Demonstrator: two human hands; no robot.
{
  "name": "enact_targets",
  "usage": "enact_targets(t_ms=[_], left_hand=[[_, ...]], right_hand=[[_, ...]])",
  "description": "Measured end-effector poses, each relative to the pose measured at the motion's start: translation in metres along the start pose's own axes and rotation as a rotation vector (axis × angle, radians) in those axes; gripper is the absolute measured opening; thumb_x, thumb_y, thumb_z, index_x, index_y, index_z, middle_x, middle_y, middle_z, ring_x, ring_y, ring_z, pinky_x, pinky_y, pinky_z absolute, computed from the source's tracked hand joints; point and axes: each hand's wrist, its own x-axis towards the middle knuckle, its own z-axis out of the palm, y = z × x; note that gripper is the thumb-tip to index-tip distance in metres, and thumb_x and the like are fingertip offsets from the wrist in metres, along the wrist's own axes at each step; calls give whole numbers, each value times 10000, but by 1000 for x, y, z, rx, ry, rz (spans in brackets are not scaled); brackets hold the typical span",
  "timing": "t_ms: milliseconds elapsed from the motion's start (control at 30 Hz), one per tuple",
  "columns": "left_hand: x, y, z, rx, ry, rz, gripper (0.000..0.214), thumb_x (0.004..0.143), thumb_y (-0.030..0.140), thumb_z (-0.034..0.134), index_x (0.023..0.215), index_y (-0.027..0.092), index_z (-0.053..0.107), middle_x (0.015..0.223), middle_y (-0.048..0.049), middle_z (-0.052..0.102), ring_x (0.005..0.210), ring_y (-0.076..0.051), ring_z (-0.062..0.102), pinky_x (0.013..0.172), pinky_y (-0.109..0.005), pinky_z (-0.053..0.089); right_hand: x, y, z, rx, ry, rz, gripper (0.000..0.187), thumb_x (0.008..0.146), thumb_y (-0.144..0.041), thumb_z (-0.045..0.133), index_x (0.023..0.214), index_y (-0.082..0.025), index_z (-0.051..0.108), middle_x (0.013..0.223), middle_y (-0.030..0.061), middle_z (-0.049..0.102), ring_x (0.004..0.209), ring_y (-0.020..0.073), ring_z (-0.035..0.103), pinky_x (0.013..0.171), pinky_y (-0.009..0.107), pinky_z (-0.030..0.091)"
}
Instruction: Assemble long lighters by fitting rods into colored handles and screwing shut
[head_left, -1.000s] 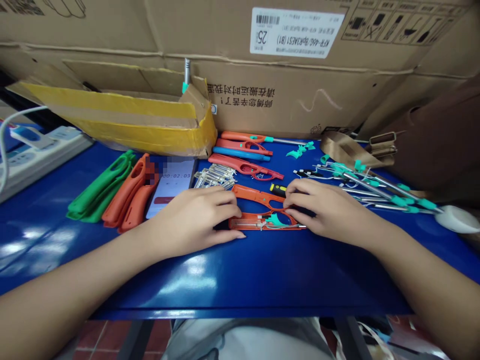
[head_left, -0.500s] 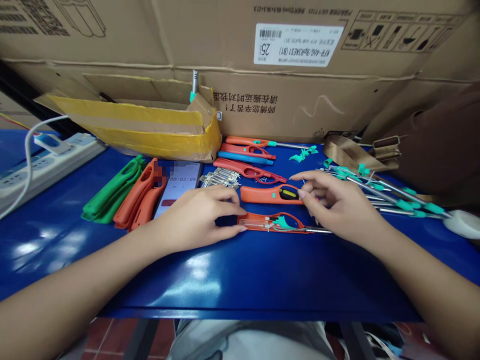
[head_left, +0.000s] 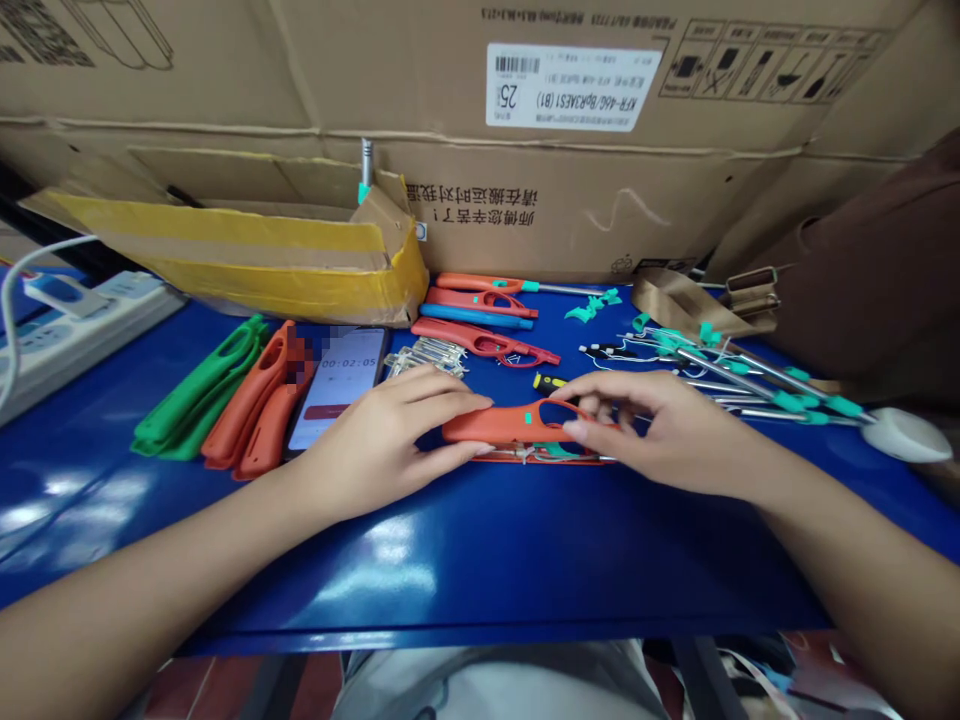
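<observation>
An orange lighter shell half (head_left: 491, 421) is tilted just above its matching lower half (head_left: 559, 459), which lies on the table with a clear tube, wires and a teal trigger inside. My right hand (head_left: 664, 430) pinches the upper half near its trigger opening. Around the left end, my left hand (head_left: 405, 430) has its fingers on the upper half and its thumb beside the lower one. Just behind, a yellow-and-black screwdriver handle (head_left: 550, 382) shows. The upper half hides much of the lower one.
Green shells (head_left: 199, 385), orange shells (head_left: 251, 410) and a phone (head_left: 341, 375) lie left. Behind are small metal-ended parts (head_left: 427, 356) and red shells (head_left: 487, 338). Metal lighter tubes (head_left: 742, 370) lie right. A taped carton (head_left: 300, 285) stands at the back left.
My right hand has brought the upper orange shell half toward me, from behind the lower half to over it. The screwdriver behind is now uncovered. The view has shifted slightly.
</observation>
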Motion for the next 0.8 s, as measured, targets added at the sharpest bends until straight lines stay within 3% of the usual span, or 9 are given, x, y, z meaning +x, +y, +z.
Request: enact_targets(t_ms=[100, 233, 467, 800], left_hand=[[0, 4, 3, -35, -37, -23, 315, 972, 319, 692, 1226, 134, 671, 1094, -92, 710, 1006, -209, 654, 910, -339, 535], [-1, 5, 8, -7, -131, -27, 302, 983, 341, 670, 1218, 151, 673, 1113, -97, 710, 998, -231, 635, 912, -384, 524], [-1, 4, 7, 69, -234, -52, 328, 1007, 325, 598, 1285, 159, 657, 1181, -114, 699, 1057, -264, 639, 925, -421, 535], [-3, 3, 8, 34, -231, -62, 320, 1023, 330, 579, 1284, 162, 653, 1187, -105, 691, 1057, -246, 647, 923, -394, 548]], right_hand=[[-2, 4, -2, -243, -66, -109, 454, 854, -460, 760, 1269, -286, 698, 996, 20, 747, 828, 192, 673, 703, 310, 507], [-3, 7, -2, -367, -120, -161, 334, 902, -402, 713, 1215, -286, 694, 1143, 41, 730, 1032, 244, 670, 858, 371, 511], [-1, 10, 3, -482, -127, -218, 280, 922, -387, 685, 1170, -258, 665, 1177, 68, 675, 1070, 261, 651, 829, 374, 518], [-3, 10, 4, -526, -142, -267, 286, 945, -414, 661, 1169, -236, 653, 1201, 81, 670, 1068, 265, 647, 837, 396, 524]])
